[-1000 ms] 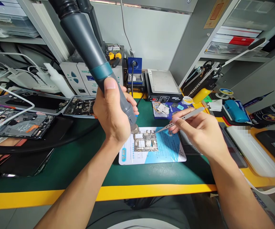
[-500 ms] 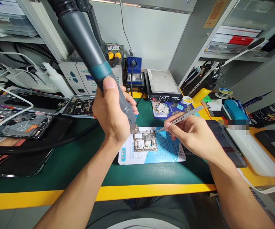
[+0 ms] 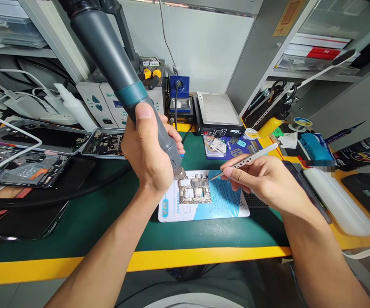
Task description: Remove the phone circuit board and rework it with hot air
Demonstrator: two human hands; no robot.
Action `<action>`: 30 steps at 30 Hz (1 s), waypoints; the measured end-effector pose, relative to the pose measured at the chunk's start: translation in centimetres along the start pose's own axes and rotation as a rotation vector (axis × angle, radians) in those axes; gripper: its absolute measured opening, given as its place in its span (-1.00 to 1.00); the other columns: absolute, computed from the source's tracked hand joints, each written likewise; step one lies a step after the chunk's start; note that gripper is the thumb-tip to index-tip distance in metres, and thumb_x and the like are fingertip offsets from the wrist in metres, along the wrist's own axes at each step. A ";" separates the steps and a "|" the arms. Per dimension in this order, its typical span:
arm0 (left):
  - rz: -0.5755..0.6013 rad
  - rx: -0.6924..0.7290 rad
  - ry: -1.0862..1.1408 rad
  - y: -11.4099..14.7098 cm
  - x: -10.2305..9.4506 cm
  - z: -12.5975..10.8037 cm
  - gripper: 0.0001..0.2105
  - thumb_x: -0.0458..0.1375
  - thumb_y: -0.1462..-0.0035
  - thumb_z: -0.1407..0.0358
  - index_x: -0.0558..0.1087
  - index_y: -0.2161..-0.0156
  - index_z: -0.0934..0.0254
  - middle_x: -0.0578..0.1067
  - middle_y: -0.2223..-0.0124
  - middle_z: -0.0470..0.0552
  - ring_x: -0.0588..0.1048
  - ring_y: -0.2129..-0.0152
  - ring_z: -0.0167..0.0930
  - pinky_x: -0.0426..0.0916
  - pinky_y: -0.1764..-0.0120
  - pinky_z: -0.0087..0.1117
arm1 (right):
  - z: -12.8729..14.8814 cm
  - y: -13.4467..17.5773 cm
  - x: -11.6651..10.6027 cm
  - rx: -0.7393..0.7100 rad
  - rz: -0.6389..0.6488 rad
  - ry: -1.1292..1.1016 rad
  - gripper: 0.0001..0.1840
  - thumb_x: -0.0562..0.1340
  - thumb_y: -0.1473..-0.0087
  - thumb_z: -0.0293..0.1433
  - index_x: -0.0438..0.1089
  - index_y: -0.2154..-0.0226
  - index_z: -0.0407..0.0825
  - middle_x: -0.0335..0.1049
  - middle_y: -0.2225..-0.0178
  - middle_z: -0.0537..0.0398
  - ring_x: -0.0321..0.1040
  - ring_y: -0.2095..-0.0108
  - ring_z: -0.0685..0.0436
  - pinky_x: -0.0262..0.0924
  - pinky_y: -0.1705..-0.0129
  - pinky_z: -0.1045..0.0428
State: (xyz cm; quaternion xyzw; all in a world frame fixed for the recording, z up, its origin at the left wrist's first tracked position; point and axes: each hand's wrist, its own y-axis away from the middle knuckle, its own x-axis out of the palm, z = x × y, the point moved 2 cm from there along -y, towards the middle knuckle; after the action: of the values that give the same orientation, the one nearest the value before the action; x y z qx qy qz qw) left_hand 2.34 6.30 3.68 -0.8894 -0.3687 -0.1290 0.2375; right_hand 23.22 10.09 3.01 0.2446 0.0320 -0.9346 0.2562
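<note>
My left hand is wrapped round a dark grey hot air gun, its metal nozzle angled down at the upper left corner of a phone circuit board. The board lies on a white and blue mat. Between the fingers of my right hand is a pair of metal tweezers. Their tips reach the board's upper right edge; whether they touch it I cannot tell.
Opened phone parts lie at the left, with a black hose crossing the green work mat. Behind stand a hot air station, a soldering stand and a heating plate. A spray can lies at the right.
The hot air gun has shifted slightly left with my left hand. My right hand and the tweezers have moved a little to the right. The board stays in place on its mat.
</note>
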 end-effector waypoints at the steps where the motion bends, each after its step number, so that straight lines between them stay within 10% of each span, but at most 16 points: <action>1: 0.000 0.003 0.000 0.0 0.0 0.0 -0.54 -0.02 -0.32 -0.11 0.41 0.41 0.19 0.39 0.60 -0.03 0.38 0.73 -0.36 0.25 0.67 -0.24 | 0.0 0.0 0.0 0.000 0.007 0.006 -0.62 0.36 -0.19 -0.13 0.53 0.50 -0.05 0.48 0.53 0.07 0.25 0.57 -0.03 0.00 0.60 0.04; 20: 0.021 -0.009 -0.004 0.0 -0.1 0.0 -0.59 -0.01 -0.32 -0.07 0.42 0.40 0.16 0.39 0.59 -0.07 0.40 0.71 -0.37 0.27 0.65 -0.24 | -0.5 -0.4 0.6 -0.078 0.009 0.020 -0.67 0.37 -0.19 -0.14 0.50 0.51 0.06 0.46 0.61 0.12 0.50 0.42 -0.19 0.22 0.53 0.02; 30: 0.030 -0.025 0.014 0.2 0.0 -0.3 -0.59 0.00 -0.31 -0.08 0.41 0.40 0.17 0.40 0.60 -0.06 0.39 0.72 -0.38 0.27 0.66 -0.26 | -0.3 -0.7 0.8 -0.098 -0.080 0.028 -0.36 0.37 -0.18 -0.13 0.22 0.80 0.03 0.60 0.39 -0.04 0.52 0.28 -0.23 0.12 0.54 0.01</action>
State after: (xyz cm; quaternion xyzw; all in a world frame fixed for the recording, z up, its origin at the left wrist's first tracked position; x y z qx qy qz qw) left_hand 2.44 6.02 3.82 -0.8969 -0.3520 -0.1363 0.2306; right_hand 22.46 10.36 2.33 0.2435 0.0911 -0.9379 0.2298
